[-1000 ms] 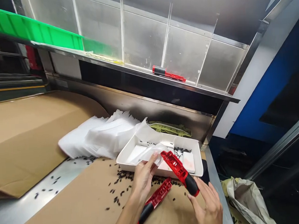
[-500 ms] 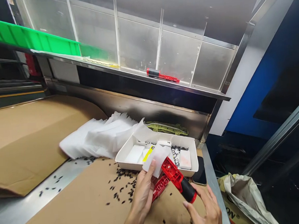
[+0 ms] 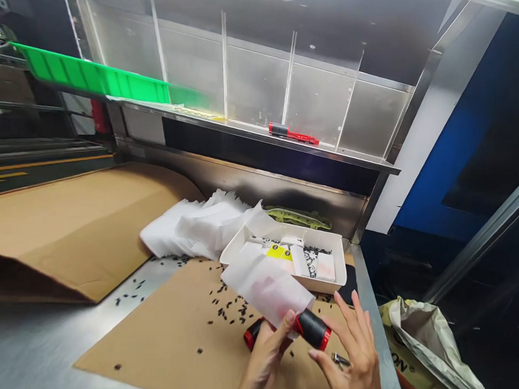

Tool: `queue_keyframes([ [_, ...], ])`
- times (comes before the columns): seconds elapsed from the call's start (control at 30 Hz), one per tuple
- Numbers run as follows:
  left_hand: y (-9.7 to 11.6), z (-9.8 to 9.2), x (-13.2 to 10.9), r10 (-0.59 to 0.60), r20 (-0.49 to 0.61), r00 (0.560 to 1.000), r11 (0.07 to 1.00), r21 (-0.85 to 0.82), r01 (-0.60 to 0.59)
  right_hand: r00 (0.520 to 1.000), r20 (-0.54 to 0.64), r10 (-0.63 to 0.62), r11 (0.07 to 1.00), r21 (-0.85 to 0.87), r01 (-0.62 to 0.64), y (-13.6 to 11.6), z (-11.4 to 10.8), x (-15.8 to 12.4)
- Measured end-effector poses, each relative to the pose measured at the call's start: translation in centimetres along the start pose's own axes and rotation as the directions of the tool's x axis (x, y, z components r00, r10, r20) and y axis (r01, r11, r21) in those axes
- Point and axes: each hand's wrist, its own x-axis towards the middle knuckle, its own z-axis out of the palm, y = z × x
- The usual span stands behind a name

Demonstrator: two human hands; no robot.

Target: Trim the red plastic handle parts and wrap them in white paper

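Observation:
My left hand (image 3: 265, 363) pinches the open end of a thin white foam sleeve (image 3: 266, 284). A red plastic handle shell with a black grip (image 3: 314, 328) sits mostly inside the sleeve, only its black end sticking out. My right hand (image 3: 353, 354) holds that black end with thumb and fingers. A second red and black handle part (image 3: 252, 333) lies on the cardboard sheet (image 3: 172, 337) just under the sleeve. Behind it stands a white tray (image 3: 334, 284) with yellow labels, white pieces and small black bits inside.
A pile of white foam sleeves (image 3: 195, 225) lies left of the tray. Small black bits are scattered over the cardboard. A red tool (image 3: 293, 133) rests on the steel shelf, beside a green bin (image 3: 91, 76). A lime-green part (image 3: 299, 217) lies behind the tray. A bag (image 3: 423, 340) hangs at right.
The red shell has slid almost fully into the white sleeve, which my left hand has pulled over it. Both hands came toward me, away from the tray. The view shifted left.

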Motion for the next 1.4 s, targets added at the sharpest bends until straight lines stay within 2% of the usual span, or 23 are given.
queue_keyframes([
  [0.27, 0.6, -1.8, -2.6, -0.006, -0.008, 1.000, 0.997, -0.082, 0.005, 0.970, 0.206, 0.128, 0.985, 0.084, -0.148, -1.7, -1.3, -0.5],
  [0.4, 0.2, -2.2, -3.7, 0.003, 0.023, 1.000, 0.991, -0.132, 0.000, 0.960, 0.227, 0.163, 0.957, 0.201, -0.210, -2.8, -1.3, -0.9],
  [0.57, -0.7, -2.0, -5.1, -0.008, 0.029, 1.000, 0.995, -0.099, 0.011, 0.943, 0.251, 0.219, 0.923, 0.261, -0.284, -3.5, -1.5, -1.0],
  [0.73, -1.6, -1.5, -6.4, 0.001, 0.015, 1.000, 1.000, -0.022, -0.001, 0.934, 0.329, 0.140, 0.955, 0.205, -0.216, -2.3, -1.4, -1.1],
  [0.83, -2.0, -1.9, -7.0, -0.017, -0.004, 1.000, 0.999, -0.038, 0.016, 0.946, 0.305, 0.107, 0.974, 0.157, -0.161, -1.6, -1.3, -1.5],
  [0.93, -1.4, -2.9, -7.5, -0.065, -0.044, 0.997, 0.983, -0.175, 0.056, 0.953, 0.300, 0.043, 0.989, 0.122, -0.083, -2.1, -1.5, -1.6],
  [1.07, 0.5, -3.5, -8.0, -0.101, -0.127, 0.987, 0.909, -0.415, 0.039, 0.939, 0.339, -0.063, 0.994, 0.101, 0.030, -4.5, -2.0, -0.8],
  [1.17, 1.5, -3.4, -8.5, -0.173, -0.180, 0.968, 0.853, -0.519, 0.056, 0.947, 0.316, -0.057, 0.989, 0.144, 0.012, -6.0, -2.3, 0.4],
  [1.27, 2.2, -3.7, -9.3, -0.255, -0.227, 0.940, 0.797, -0.600, 0.071, 0.948, 0.315, -0.049, 0.974, 0.224, -0.024, -6.5, -2.5, 1.2],
  [1.4, 2.9, -4.2, -11.6, -0.287, -0.204, 0.936, 0.754, -0.651, 0.090, 0.917, 0.387, -0.097, 0.939, 0.341, -0.045, -7.4, -2.1, 0.6],
])
